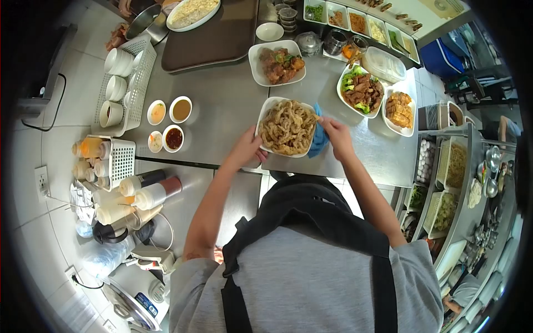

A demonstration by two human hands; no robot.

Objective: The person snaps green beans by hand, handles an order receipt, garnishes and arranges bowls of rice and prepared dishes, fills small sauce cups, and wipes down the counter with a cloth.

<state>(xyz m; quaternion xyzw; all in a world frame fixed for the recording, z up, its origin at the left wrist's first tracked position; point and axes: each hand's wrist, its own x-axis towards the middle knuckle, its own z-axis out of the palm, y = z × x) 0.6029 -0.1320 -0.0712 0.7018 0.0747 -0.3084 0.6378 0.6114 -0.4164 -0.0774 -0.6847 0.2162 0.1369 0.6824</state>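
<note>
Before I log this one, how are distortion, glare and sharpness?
Head view: strong fisheye curving, black corners; pale sheen on the steel table; the held bowl of food fairly sharp; utensils toward the right edge squeezed, hard to tell apart.

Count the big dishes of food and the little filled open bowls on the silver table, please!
Squarish white dishes of browned food: 4
Oval white dish of pale food: 1
Small round white bowls, filled: 4
Total: 9

Four small filled bowls (191,110) sit at ten o'clock, one tray (222,44) at eleven, four squarish dishes (254,55) between twelve and two.
</note>
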